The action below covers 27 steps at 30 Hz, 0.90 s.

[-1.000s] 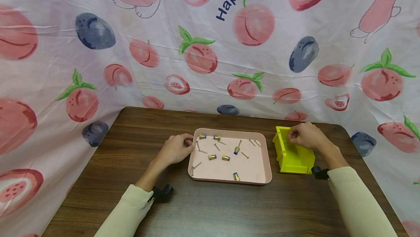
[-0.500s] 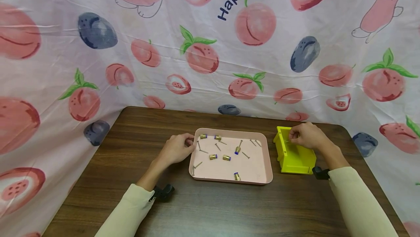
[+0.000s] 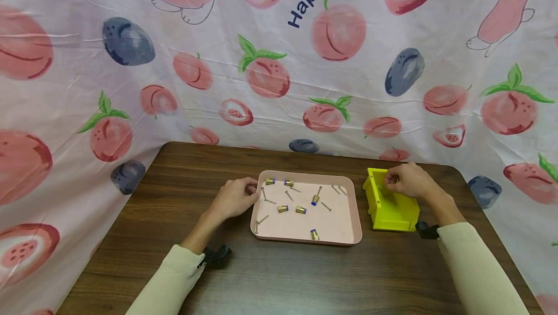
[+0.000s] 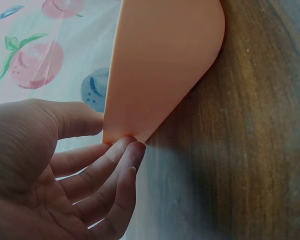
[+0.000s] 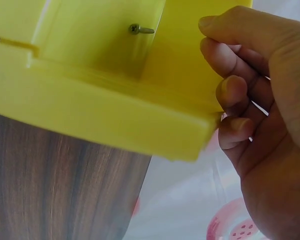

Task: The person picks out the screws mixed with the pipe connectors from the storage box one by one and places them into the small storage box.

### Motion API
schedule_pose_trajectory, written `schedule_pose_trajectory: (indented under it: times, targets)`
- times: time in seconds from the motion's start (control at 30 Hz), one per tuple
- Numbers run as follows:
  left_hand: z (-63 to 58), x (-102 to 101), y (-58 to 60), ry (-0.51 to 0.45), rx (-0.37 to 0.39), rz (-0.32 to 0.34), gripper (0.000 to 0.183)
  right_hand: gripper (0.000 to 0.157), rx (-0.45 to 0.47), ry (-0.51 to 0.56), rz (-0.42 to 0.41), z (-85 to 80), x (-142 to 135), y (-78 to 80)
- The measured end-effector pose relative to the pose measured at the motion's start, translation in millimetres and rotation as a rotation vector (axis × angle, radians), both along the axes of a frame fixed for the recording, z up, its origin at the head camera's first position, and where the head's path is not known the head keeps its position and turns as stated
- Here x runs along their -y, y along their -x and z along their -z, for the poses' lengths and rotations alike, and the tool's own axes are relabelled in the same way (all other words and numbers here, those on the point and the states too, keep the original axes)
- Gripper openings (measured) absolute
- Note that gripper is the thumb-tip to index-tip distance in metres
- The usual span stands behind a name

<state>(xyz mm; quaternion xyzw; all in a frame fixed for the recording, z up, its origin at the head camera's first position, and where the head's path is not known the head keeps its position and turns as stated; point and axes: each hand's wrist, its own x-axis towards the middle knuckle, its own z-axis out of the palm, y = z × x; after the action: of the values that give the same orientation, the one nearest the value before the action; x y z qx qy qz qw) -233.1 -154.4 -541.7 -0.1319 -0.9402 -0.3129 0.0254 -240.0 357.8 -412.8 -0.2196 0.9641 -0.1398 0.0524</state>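
Observation:
My left hand [image 3: 234, 196] holds the left edge of a shallow pink tray [image 3: 335, 222]. In the left wrist view, the thumb touches the tray's rim and the fingertips lie against its outer wall. Several screws [image 3: 326, 206] and several brass fittings with blue ends [image 3: 300, 210] lie scattered in the tray. My right hand [image 3: 407, 179] is over the back of a yellow bin [image 3: 394, 217]. The right wrist view shows its fingers loosely curled, thumb and index slightly apart, with nothing between them. A screw [image 5: 140, 29] is inside the bin, apart from the fingertips.
The brown wooden table [image 3: 279, 276] carries the tray in the middle and the bin just to its right, with a narrow gap between. A fruit-print cloth [image 3: 266, 29] hangs behind the table and at both sides.
A thin pale glint beside the right fingertips in the earlier head frames is no longer clear. Both hands, the tray and the bin stay nearly still.

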Motion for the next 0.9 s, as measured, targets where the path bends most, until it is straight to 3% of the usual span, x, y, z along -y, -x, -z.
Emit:
schedule_pose_trajectory:
  times: [0.17,0.2,0.37,0.6,0.83,0.9]
  targets:
    - [-5.2,-1.9,-3.4,-0.001,-0.009,0.000,0.036,0.012,-0.018,0.067,-0.020,-0.2,-2.8,-1.9]
    - [-12.7,-2.8,-9.0,-0.005,-0.012,0.012,0.036,0.012,-0.019,0.083,-0.019,-0.4,-3.2,-2.4]
    - [-27.4,-5.0,-17.8,-0.033,-0.019,0.029,0.036,0.012,-0.020,0.131,-0.005,-1.0,-5.1,-4.5]
    - [-4.5,-0.3,-3.2,-0.011,0.008,-0.003,0.036,0.013,-0.040,0.177,-0.016,-0.8,-6.5,-6.4]
    - [-36.9,-7.9,-23.9,-0.042,-0.012,0.023,0.034,0.010,-0.049,0.193,-0.033,-3.4,-2.0,-8.3]
    - [-34.7,-8.4,-21.1,-0.045,-0.013,0.019,0.034,0.011,-0.053,0.199,-0.039,-5.0,0.2,-9.1]
